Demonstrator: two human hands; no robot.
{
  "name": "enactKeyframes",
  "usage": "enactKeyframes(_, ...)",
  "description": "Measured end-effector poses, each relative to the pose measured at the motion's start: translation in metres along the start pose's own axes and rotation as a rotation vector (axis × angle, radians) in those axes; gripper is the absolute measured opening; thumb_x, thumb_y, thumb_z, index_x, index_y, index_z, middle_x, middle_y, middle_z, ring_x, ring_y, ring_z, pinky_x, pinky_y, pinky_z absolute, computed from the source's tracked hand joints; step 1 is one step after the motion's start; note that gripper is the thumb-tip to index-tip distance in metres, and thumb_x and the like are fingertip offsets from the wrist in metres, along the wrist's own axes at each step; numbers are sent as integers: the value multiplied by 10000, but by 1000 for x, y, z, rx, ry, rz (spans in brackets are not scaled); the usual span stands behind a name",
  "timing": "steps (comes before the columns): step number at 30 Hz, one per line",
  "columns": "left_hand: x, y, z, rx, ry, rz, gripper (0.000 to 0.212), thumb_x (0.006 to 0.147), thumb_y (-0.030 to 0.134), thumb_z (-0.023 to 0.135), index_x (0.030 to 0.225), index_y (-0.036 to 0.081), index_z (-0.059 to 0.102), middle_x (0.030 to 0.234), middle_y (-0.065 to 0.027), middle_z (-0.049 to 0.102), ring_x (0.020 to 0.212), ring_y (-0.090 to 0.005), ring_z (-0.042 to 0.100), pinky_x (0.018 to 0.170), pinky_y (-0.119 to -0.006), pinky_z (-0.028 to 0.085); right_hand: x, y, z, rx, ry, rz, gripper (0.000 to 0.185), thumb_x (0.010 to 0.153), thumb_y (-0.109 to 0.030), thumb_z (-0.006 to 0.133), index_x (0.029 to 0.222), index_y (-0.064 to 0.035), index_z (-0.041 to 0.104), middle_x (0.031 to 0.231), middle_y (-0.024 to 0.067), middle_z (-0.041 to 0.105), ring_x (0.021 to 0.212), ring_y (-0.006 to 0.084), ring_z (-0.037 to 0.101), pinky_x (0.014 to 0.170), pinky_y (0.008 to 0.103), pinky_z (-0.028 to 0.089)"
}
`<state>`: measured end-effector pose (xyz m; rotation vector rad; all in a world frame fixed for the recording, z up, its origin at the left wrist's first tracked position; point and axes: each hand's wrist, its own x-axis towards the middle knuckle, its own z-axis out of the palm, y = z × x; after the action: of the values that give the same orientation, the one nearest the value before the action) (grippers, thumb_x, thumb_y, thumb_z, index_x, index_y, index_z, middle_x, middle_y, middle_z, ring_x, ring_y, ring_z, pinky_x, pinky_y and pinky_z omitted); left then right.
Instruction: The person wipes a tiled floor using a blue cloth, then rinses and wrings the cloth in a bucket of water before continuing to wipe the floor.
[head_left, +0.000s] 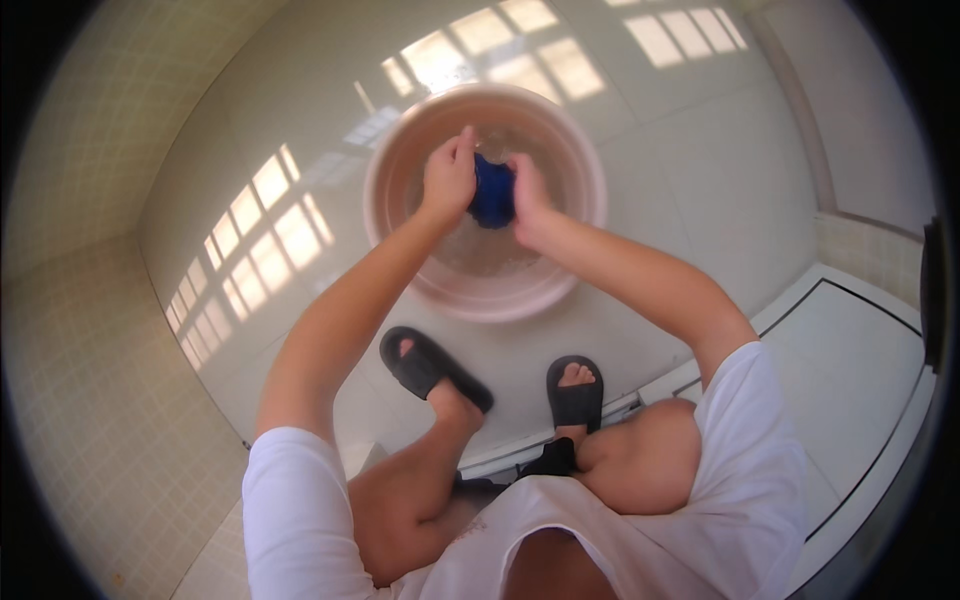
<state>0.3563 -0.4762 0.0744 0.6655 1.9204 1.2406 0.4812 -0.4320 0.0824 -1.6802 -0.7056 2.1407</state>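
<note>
A round pink plastic basin (499, 300) stands on the floor in front of me, with water (480, 251) in it. Over the water, a bunched dark blue cloth (493, 193) is held between my two hands. My left hand (450, 176) grips the cloth's left side, its thumb side turned up. From the right, my right hand (531, 196) is closed on the other side of it. Whether the cloth's underside dips into the water cannot be made out. The fingers beneath it are mostly hidden.
Pale floor tiles (675, 172) surround the basin, with window light on them. My feet in black slide sandals (575, 394) are close to its near side. A tiled wall (75, 360) rises at the left. At the right lies a white, dark-lined slab (847, 375).
</note>
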Motion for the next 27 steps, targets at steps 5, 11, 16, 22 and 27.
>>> enactKeyframes(5,-20,36,-2,-564,-39,-464,414,1125,464,487,1016,91,628,863,-27,614,818,-163,628,811,-318,525,-9,-1,-23,-43,1,206,427,993,-560,508,1108,-169,636,1032,14,679,919,210,665,772,432,546)
enactKeyframes(11,-55,37,1,200,-15,262,271,1051,372,613,1096,113,680,1002,-55,654,989,-243,652,908,-377,535,1,12,-22,339,-455,275,443,1025,-544,467,1231,-192,639,1230,43,697,1121,235,683,962,428,576)
enactKeyframes(16,-73,32,22,596,28,561,174,969,309,676,1002,143,714,1077,-81,654,1050,-318,625,865,-438,546,26,41,-21,513,-536,321,429,1073,-504,409,1217,-171,639,1205,32,700,1073,188,701,901,362,585)
enactKeyframes(22,-48,22,10,578,14,226,390,1061,419,496,981,101,706,898,-215,717,859,-464,681,768,-555,528,-1,26,-2,144,-308,213,359,1095,-448,460,1187,-168,666,1095,40,706,997,180,687,845,365,562)
enactKeyframes(27,-23,6,9,525,-61,149,436,1076,418,487,940,66,704,892,-252,710,876,-483,678,794,-583,513,18,38,-8,-58,-167,82,386,1089,-423,493,1087,-105,713,1022,57,721,938,181,694,798,374,547)
